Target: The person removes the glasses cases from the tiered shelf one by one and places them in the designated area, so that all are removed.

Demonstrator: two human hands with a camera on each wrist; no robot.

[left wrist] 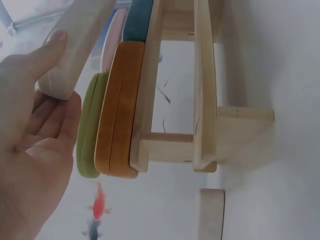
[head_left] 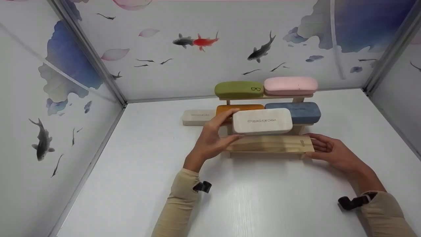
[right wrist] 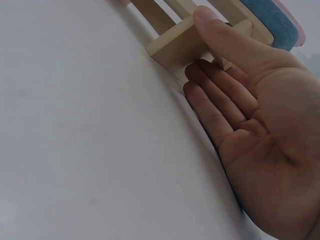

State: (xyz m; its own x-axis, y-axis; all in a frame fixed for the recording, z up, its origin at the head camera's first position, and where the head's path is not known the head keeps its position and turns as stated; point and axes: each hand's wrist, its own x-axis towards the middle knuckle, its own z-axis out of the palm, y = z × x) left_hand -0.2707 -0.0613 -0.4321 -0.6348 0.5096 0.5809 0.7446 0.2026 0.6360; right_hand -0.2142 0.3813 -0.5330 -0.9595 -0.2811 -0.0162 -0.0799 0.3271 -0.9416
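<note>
My left hand (head_left: pixel 210 141) grips a white glasses case (head_left: pixel 262 121) by its left end, thumb below and fingers above. The case has printed lettering and is held in front of the middle tier, above the bare lowest shelf of a tiered wooden rack (head_left: pixel 269 144). In the left wrist view the case (left wrist: pixel 77 50) stands apart from the orange glasses case (left wrist: pixel 120 107). At the rack's right end, my right hand (head_left: pixel 340 154) holds the side between thumb and fingers. The right wrist view shows the thumb (right wrist: pixel 220 32) against the rack's end.
A green glasses case (head_left: pixel 238 89) and a pink one (head_left: pixel 291 85) lie on the top tier. A blue case (head_left: pixel 304 112) sits beside the orange one on the middle tier. Another whitish case (head_left: pixel 197 118) lies left of the rack on the white table (head_left: pixel 148 171). Printed panels enclose the table.
</note>
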